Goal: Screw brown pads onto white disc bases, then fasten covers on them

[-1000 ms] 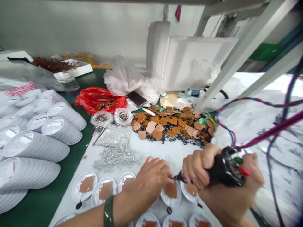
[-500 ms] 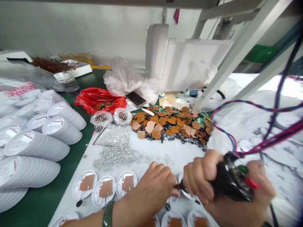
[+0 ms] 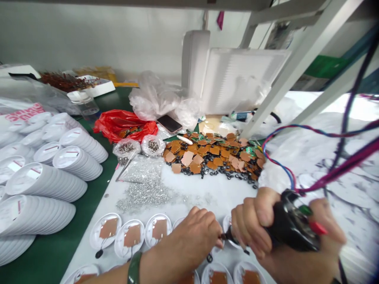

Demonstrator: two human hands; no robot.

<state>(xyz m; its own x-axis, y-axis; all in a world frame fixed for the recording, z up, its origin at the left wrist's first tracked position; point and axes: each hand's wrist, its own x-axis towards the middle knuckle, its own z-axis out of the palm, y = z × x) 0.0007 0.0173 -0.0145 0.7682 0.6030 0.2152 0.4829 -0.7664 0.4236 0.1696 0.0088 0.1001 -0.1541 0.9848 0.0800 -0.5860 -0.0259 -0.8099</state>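
Observation:
My right hand [image 3: 251, 223] is wrapped around a black electric screwdriver [image 3: 288, 223] with a green and a red button, its bit pointing left. Just at the bit's tip, my left hand [image 3: 198, 228] has its fingers pinched together; whatever is between them is hidden. Under and around both hands lie white round plastic covers [image 3: 94, 241] in rows, several carrying a brown square circuit board [image 3: 108, 228]. Small black round parts [image 3: 99, 253] hang on wires from some of these. Beyond my left hand spreads a heap of small silvery screws [image 3: 145, 193].
Brown boards [image 3: 216, 151] and black round parts are piled at the back. Stacked white covers [image 3: 44, 181] stand on the left. Behind the screws are a red bag [image 3: 118, 120], a phone [image 3: 169, 124] and tweezers [image 3: 126, 166]. Twisted cables [image 3: 334, 180] run from the screwdriver to the right.
Both hands and the screwdriver have shifted very slightly right and down. The bit's tip stays by my left fingers.

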